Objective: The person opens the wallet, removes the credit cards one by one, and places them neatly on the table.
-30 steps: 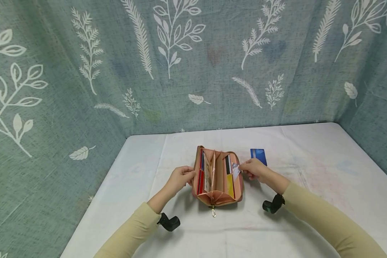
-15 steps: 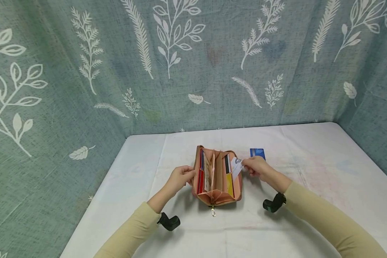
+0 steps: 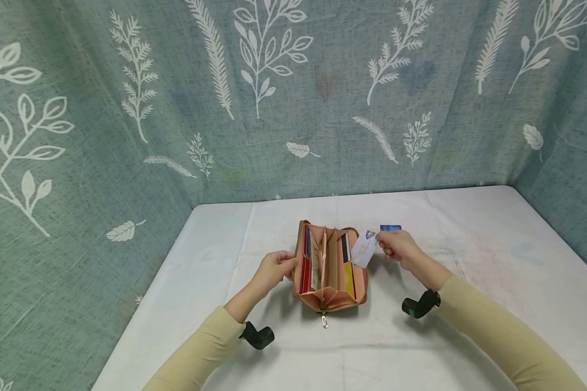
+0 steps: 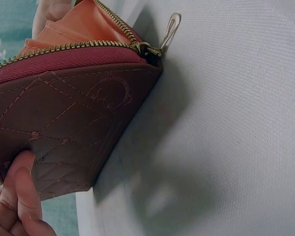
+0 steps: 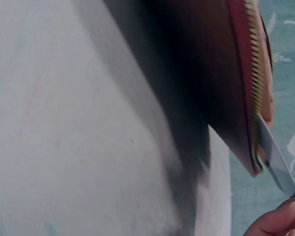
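A zip-around wallet (image 3: 331, 266) stands unzipped on the table, its peach lining and several cards showing. My left hand (image 3: 275, 267) grips its left side; in the left wrist view the fingers (image 4: 22, 179) press the quilted maroon cover (image 4: 78, 118). Between thumb and fingers, my right hand (image 3: 398, 247) pinches a white card (image 3: 364, 251) by its upper right corner. That card overlaps the wallet's right edge and tilts outward. In the right wrist view the card (image 5: 276, 157) appears nearly edge-on beside the brass zipper (image 5: 257, 73).
A blue card (image 3: 390, 228) lies on the white-covered table (image 3: 274, 228), partly hidden behind my right hand. A red card (image 3: 304, 276) and a yellow card (image 3: 349, 279) sit in the wallet's slots. Green leaf-patterned cloth (image 3: 323, 163) hangs behind the table.
My right hand has drawn the white card up and rightward out of the wallet's right-hand slot. More of the blue card is now covered by that hand. The left hand stays put.
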The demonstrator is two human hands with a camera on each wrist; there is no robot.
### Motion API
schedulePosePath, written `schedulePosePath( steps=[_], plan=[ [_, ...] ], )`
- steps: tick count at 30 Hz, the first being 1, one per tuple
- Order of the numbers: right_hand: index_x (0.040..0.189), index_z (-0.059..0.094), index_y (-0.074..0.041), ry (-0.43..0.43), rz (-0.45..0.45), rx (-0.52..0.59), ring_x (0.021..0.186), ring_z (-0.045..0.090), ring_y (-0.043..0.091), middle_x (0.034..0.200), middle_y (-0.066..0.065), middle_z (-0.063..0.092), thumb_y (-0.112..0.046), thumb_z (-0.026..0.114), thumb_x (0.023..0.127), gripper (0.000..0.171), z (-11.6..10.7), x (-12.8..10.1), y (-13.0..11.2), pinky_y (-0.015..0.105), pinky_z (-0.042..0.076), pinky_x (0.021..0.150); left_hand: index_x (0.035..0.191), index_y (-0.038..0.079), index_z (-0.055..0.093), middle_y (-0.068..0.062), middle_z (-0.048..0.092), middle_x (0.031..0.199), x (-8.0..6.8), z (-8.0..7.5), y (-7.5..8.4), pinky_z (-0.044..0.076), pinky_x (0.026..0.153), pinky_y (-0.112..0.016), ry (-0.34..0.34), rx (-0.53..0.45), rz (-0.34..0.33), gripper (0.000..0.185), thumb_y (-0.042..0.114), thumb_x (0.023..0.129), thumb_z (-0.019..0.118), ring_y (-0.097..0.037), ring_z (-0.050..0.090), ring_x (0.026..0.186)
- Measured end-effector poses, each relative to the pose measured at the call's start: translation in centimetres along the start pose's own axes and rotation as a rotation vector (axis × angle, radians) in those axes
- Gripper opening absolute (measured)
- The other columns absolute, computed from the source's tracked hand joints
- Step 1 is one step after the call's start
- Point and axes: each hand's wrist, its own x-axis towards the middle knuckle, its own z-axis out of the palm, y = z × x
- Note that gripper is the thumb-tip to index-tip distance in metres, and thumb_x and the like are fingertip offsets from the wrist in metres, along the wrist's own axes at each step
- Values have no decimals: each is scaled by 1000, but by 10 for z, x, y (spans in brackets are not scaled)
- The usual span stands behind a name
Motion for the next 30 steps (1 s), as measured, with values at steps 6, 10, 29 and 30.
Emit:
schedulePosePath(
  steps=[6,10,29,30],
  plan=[
    [69,49,-7,32,-5,72,45,39,2,53,-7,45,-13,51,87,18,-12,-1,-4,17,39,45,97,-1,65,2,63,61,0,0,1,35,49,-22,0,12,0,21,15,88,55,-8,56,53],
    [72,49,-5,58,-15,113,46,39,2,54,-7,45,-12,50,87,16,-17,-3,-6,17,39,45,97,0,65,2,63,62,1,1,1,35,49,-22,1,16,1,21,15,88,55,-8,56,53],
    [76,51,-7,87,-80,172,49,38,3,58,-7,42,-15,52,90,16,-58,-11,1,18,37,47,93,0,65,2,61,59,0,2,2,35,48,-22,7,19,5,19,16,88,55,-8,54,52],
    [76,51,-8,91,-80,175,49,38,3,58,-7,42,-16,52,91,16,-61,-12,2,18,37,47,93,0,65,2,61,59,0,2,2,35,49,-22,7,20,5,19,16,88,55,-8,54,52]
  ],
)
